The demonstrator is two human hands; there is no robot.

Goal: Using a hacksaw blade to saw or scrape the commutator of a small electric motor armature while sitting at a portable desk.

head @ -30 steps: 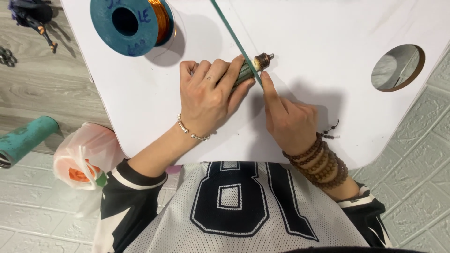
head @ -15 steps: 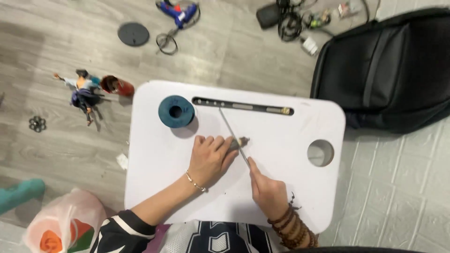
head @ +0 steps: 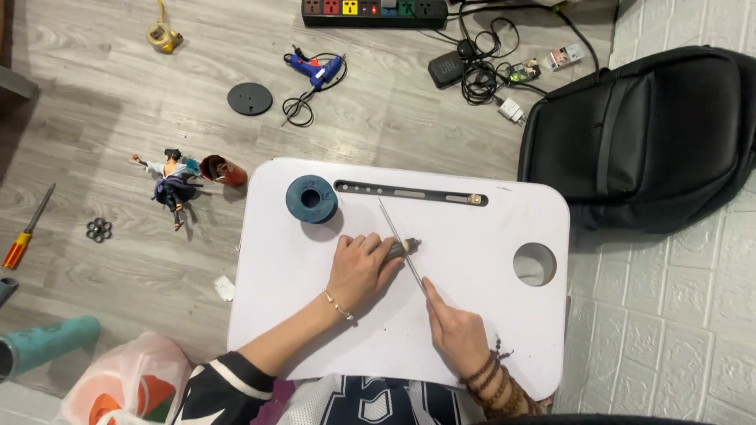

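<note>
My left hand is closed over a small dark cylindrical part that lies on the white lap table; only its tip shows past my fingers. My right hand, with bead bracelets on the wrist, pinches the near end of a thin grey-green rod. The rod runs diagonally up and left across the cylindrical part. A blue spool stands on the table just beyond my left hand.
The table has a long dark slot at the back and a round hole at the right. On the floor: a black backpack, blue glue gun, power strip, figurine, black disc, screwdriver, plastic bag.
The view has pulled back a lot, from close on the hands to the whole table and floor. Both hands keep their hold on the cylindrical part and the rod.
</note>
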